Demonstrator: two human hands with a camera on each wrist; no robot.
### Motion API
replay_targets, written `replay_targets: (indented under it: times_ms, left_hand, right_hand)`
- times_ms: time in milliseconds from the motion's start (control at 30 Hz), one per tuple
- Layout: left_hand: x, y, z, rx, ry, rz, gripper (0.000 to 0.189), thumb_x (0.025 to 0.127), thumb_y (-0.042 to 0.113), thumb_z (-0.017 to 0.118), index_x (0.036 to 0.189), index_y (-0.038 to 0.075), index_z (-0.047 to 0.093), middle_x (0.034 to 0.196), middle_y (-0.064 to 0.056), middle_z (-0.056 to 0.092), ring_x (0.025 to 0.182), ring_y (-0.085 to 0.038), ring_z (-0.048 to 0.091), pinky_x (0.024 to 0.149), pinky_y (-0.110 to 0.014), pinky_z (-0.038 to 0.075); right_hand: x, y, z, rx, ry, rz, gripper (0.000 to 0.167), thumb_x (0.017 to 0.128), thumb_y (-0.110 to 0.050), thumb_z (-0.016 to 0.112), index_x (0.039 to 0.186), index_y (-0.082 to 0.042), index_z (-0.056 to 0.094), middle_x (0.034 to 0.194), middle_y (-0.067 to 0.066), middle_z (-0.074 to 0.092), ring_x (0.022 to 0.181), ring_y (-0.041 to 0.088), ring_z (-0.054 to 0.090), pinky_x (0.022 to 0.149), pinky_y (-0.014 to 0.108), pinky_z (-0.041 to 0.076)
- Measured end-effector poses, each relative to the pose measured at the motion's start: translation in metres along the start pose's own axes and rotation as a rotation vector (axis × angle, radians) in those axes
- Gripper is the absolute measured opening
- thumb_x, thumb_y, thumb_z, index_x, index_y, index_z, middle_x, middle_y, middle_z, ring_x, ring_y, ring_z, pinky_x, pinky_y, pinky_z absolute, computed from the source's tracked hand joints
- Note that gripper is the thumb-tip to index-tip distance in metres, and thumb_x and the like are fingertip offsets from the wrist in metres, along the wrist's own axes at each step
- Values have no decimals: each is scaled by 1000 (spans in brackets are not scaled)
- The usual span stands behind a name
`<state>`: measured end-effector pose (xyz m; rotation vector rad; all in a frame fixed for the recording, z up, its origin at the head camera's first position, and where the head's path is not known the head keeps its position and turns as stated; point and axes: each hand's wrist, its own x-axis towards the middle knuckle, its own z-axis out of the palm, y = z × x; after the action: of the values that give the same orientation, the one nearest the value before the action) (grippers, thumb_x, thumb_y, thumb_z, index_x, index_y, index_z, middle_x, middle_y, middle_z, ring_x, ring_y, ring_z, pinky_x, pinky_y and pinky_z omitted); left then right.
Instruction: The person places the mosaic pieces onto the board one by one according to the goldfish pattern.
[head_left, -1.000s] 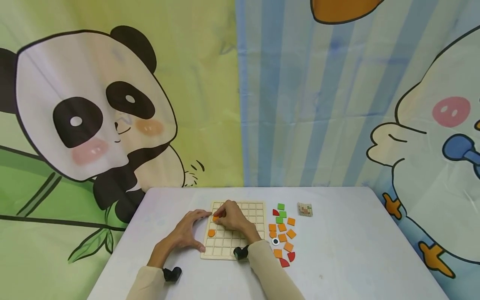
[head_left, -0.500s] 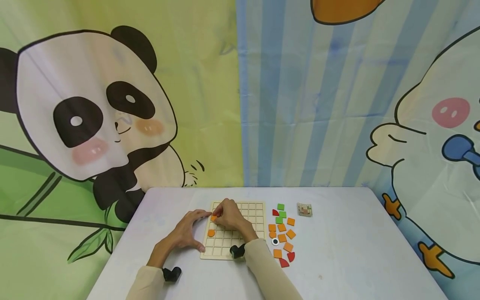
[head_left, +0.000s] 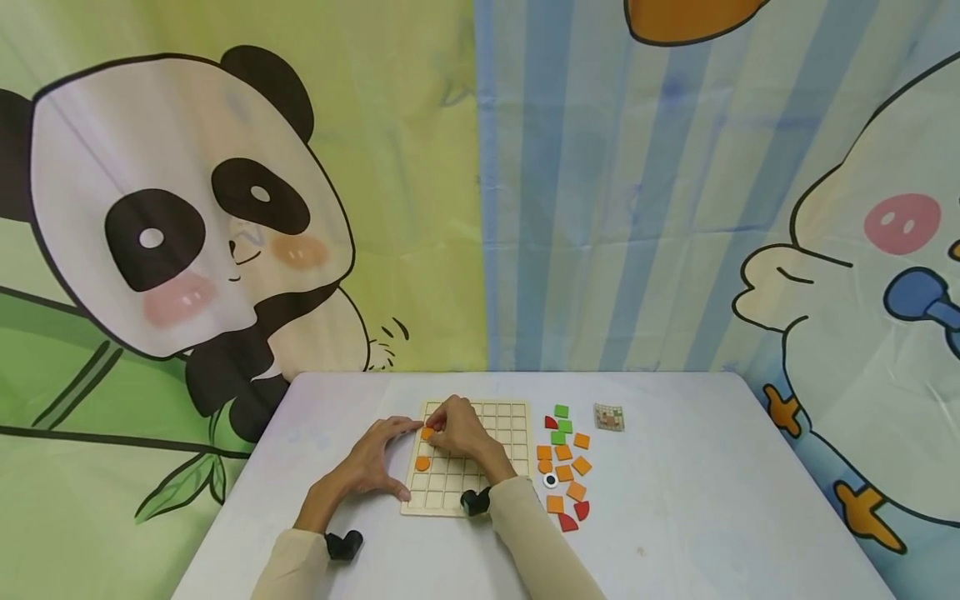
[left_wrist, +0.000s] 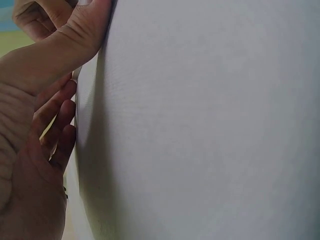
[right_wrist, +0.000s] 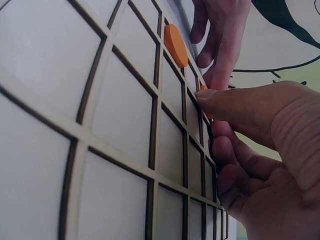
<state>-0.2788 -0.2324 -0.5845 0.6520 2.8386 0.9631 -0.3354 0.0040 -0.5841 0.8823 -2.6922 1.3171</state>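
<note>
A pale wooden grid board [head_left: 513, 429] lies on the white table in the head view. My right hand [head_left: 465, 433] reaches over its upper left part and pinches a small orange tile [head_left: 427, 434] at the leftmost column; in the right wrist view the thumb [right_wrist: 240, 107] covers most of that tile. A rounded orange piece [head_left: 423, 463] sits in the same column nearer to me, and shows thick-edged in the right wrist view. My left hand [head_left: 367, 464] is spread along the board's left edge, thumb near the front corner and fingertips close to the tile.
Right of the board lie loose pieces: several orange squares [head_left: 564, 473], green squares [head_left: 562, 412], red quarter-circles [head_left: 567, 522] and a white disc with a black centre [head_left: 551, 481]. A small patterned card [head_left: 609, 417] lies farther right. Printed curtains stand behind the table.
My right hand and wrist have shifted very slightly left, with the orange tile still pinched at the left column. The left hand and the loose pieces stay in place.
</note>
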Motion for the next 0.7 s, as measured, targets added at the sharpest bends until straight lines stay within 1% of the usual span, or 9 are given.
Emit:
replay_targets:
  times_ms: [100,133,267,333,433,500,600,633,700]
  left_hand:
    - [0,1,0,-2,0,3,127,47,46,111,159,18,57,159,-9,58,146,-38,51,123,-69,42]
    - [0,1,0,3,1,6,128,47,47,111,159,18,57,159,-9,58,145,-38,51,123,-69,42]
    - [0,0,0,13,7,15,127,48,48,111,159,16,57,159,-10,58,144,-37,51,123,-69,42]
    - [0,-1,0,13,7,19,127,49,49,110,159,16,57,160,-10,58,145,-38,51,123,-69,42]
    - [0,-1,0,3,8,26,127,49,50,110,158,14,57,159,-11,58,145,-39,51,123,-69,42]
    - [0,-1,0,-1,6,34,127,48,49,110,158,14,57,159,-12,58,145,-39,51,124,-69,42]
    - [0,-1,0,9,10,43,127,49,50,110,158,13,57,158,-11,59,144,-39,52,123,-69,43]
    - [0,-1,0,13,10,46,127,49,50,110,158,13,57,158,-11,59,144,-38,52,122,-69,43]
    - [0,-2,1,19,11,49,127,48,50,110,158,14,57,158,-11,59,143,-38,53,122,-68,43]
  right_hand:
    - [2,11,5,-15,18,-19,14,86,-8,87,99,-8,88,87,-2,80,75,5,66,65,20,56]
    - [2,11,6,-10,18,-15,14,86,-7,86,100,-8,88,88,-1,80,75,5,66,65,21,56]
    - [-2,-7,-4,25,-11,35,18,86,-3,87,104,0,86,94,9,83,77,8,68,69,22,58]
    - [-4,-18,-9,32,-26,60,20,86,0,87,105,3,85,98,15,83,79,11,69,71,22,59]
    - [-6,-24,-11,19,-35,76,21,87,2,87,108,5,84,100,17,82,81,15,70,71,21,56]
    - [-7,-25,-12,17,-42,70,22,87,1,87,108,5,84,100,17,82,82,16,71,71,21,56]
    - [-6,-20,-12,24,-53,41,23,87,-1,87,109,3,84,100,15,82,81,15,69,71,23,57]
    - [-5,-15,-10,29,-55,38,24,86,-3,87,110,2,84,99,13,82,81,12,68,72,22,57]
    - [-2,1,-2,21,-47,7,28,85,-6,87,112,0,85,99,9,82,81,10,67,73,23,58]
